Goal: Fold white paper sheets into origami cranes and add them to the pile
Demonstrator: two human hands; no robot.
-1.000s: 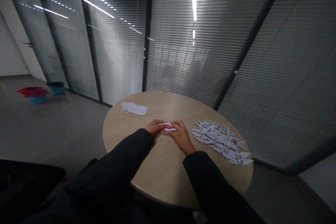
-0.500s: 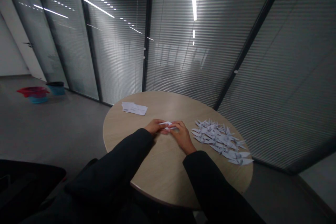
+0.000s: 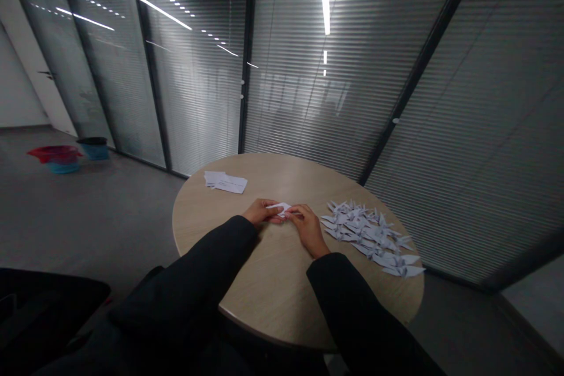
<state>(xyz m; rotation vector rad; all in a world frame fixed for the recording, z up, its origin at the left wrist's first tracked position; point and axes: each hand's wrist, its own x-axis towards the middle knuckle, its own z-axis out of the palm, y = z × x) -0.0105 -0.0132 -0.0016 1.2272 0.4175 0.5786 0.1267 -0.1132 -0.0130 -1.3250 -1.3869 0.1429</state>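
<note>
Between my two hands, over the middle of the round wooden table [image 3: 282, 294], is a small folded piece of white paper [image 3: 282, 208]. My left hand [image 3: 261, 212] grips its left side, thumb on top. At the paper's right edge, the thumb and fingers of my right hand [image 3: 307, 227] pinch it. Fingers cover part of the paper, so its full folded shape cannot be made out. To the right of my right hand lies a spread of several folded paper cranes [image 3: 370, 235].
A small stack of white paper sheets [image 3: 229, 182] lies at the table's back left. Glass partitions with blinds [image 3: 317, 100] stand close behind the table. On the floor to the left are a blue bin with a red liner [image 3: 59, 158] and a dark-lined bin [image 3: 94, 149].
My right hand's fingers have shifted slightly and drawn closer together at the paper's right edge, showing a little more of the paper. My left hand stays nearly where it was.
</note>
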